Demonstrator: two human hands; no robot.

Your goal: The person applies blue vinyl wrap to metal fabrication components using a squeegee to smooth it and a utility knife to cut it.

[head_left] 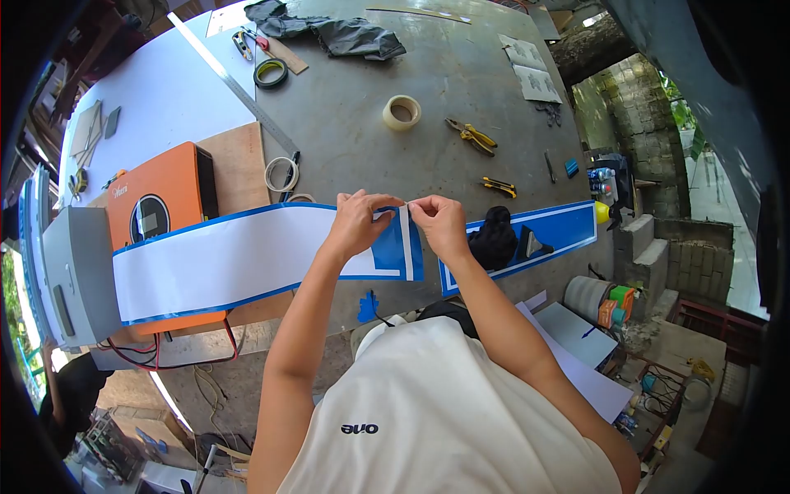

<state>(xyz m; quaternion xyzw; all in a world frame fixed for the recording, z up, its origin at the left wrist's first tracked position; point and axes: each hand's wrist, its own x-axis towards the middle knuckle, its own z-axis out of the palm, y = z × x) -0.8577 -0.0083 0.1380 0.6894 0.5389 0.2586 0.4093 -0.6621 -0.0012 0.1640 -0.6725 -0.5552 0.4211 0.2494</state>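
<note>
A long white sheet with blue borders (222, 255) stretches across the table, its left part over an orange device. Near its right end, a narrow white strip runs along the blue band. My left hand (358, 221) lies over the sheet's upper edge, fingers bent and fingertips at the top corner. My right hand (439, 224) pinches at that same corner, just right of the left fingertips. What exactly lies between the fingertips is too small to make out. Right of my hands lies a second blue sheet with a white border (568, 226), bearing a black cloth (492, 239) and a dark scraper-like tool (533, 244).
The orange device (169, 185) stands left. Beyond my hands lie a tape roll (401, 113), yellow-handled pliers (471, 137), a yellow cutter (499, 187) and a long metal ruler (239, 86). Dark cloth (329, 33) lies at the far side. Cables (177, 358) hang at the near left edge.
</note>
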